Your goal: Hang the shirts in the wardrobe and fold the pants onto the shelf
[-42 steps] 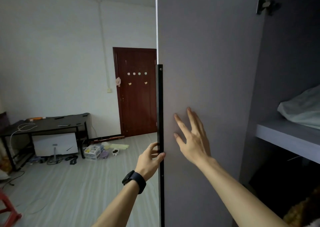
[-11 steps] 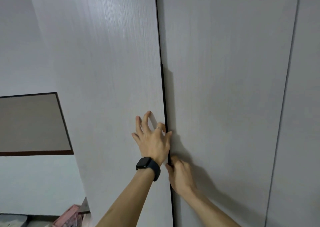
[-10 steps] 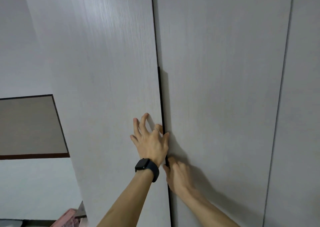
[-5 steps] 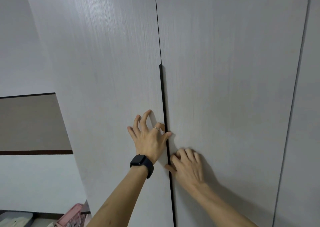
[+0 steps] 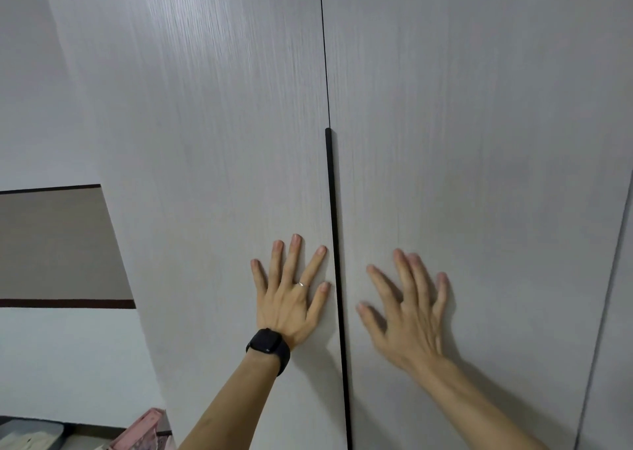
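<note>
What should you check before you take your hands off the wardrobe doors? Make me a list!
1. Doors shut: ok. The left door and the right door meet, with only the black handle strip between them.
2. Is the left hand clear of the seam: ok, it presses flat on the left door.
3. Is the right hand clear of the seam: ok, it lies flat on the right door, fingers spread.
4. Cloth caught in the seam: ok, none where visible; the bottom is out of view.
5. Inside, shirts hung and pants folded: cannot tell, the doors hide them.
</note>
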`<state>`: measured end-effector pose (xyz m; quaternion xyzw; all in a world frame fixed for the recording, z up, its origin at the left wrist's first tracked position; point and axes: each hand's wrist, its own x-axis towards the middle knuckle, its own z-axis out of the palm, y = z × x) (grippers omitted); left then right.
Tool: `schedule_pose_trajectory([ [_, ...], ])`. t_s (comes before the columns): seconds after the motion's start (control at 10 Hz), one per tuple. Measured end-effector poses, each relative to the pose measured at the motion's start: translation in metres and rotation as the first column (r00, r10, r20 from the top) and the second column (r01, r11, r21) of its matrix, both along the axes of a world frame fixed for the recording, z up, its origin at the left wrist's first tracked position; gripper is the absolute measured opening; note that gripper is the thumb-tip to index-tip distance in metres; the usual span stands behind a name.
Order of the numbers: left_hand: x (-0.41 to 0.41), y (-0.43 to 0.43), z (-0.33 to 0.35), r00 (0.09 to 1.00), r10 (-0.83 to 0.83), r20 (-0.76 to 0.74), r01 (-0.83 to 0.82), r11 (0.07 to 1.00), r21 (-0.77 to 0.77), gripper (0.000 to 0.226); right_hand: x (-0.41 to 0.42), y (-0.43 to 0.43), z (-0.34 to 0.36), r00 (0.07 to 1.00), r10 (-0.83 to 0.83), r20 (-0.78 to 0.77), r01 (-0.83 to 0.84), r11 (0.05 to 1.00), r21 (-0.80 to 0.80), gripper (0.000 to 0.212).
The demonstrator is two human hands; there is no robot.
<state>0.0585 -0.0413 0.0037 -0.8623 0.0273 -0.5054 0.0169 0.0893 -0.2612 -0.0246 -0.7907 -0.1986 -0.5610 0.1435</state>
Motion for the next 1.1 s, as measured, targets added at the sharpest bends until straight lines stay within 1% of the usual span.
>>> schedule_pose_trajectory([
  [0.1, 0.010, 0.005, -0.003, 0.997, 0.014, 0.072, -0.016, 0.999, 0.035, 0.059, 0.015, -0.005, 0.026, 0.995, -0.082, 0.056, 0.082, 0.997, 0.004, 0.062],
  [0.2, 0.022, 0.010, -0.007, 0.982, 0.005, 0.188, -0.017, 0.998, 0.062, 0.062, 0.034, -0.011, 0.040, 0.977, -0.180, 0.114, 0.189, 0.979, -0.075, 0.064],
  [0.3, 0.028, 0.013, -0.006, 0.974, -0.002, 0.226, -0.018, 0.996, 0.086, 0.065, 0.044, -0.011, 0.037, 0.964, -0.220, 0.147, 0.235, 0.968, -0.094, 0.067],
  [0.4, 0.026, 0.010, -0.003, 0.975, -0.007, 0.221, -0.012, 0.996, 0.083, 0.065, 0.045, -0.011, 0.038, 0.966, -0.213, 0.144, 0.229, 0.968, -0.106, 0.068],
  [0.5, 0.016, 0.008, 0.004, 0.973, -0.025, 0.228, 0.020, 1.000, 0.024, 0.060, 0.039, -0.009, 0.039, 0.971, -0.211, 0.112, 0.223, 0.969, -0.110, 0.067],
  [0.6, 0.009, 0.005, 0.021, 0.976, 0.018, 0.218, -0.005, 0.998, -0.059, 0.061, 0.032, -0.011, 0.041, 0.973, -0.211, 0.092, 0.220, 0.969, -0.114, 0.067],
  [0.7, 0.012, 0.007, 0.051, 0.988, 0.051, 0.144, -0.027, 0.985, -0.170, 0.067, 0.027, -0.013, 0.045, 0.965, -0.245, 0.098, 0.256, 0.958, -0.126, 0.067],
  [0.8, 0.017, 0.021, 0.047, 0.994, 0.017, 0.111, -0.010, 0.998, -0.064, 0.064, 0.023, -0.013, 0.043, 0.965, -0.258, 0.053, 0.263, 0.952, -0.157, 0.067],
  [0.9, 0.021, 0.026, 0.043, 0.992, 0.020, 0.126, -0.016, 0.999, -0.028, 0.063, 0.017, -0.014, 0.046, 0.966, -0.258, -0.018, 0.251, 0.951, -0.181, 0.066],
  [1.0, 0.022, 0.025, 0.042, 0.991, 0.007, 0.137, -0.003, 1.000, -0.030, 0.063, -0.014, -0.017, 0.060, 0.978, -0.143, -0.151, 0.118, 0.980, -0.160, 0.066],
  [1.1, 0.021, 0.024, 0.044, 0.990, -0.018, 0.138, 0.023, 0.999, -0.034, 0.063, -0.052, -0.025, 0.088, 0.965, 0.083, -0.250, -0.076, 0.996, 0.039, 0.064],
])
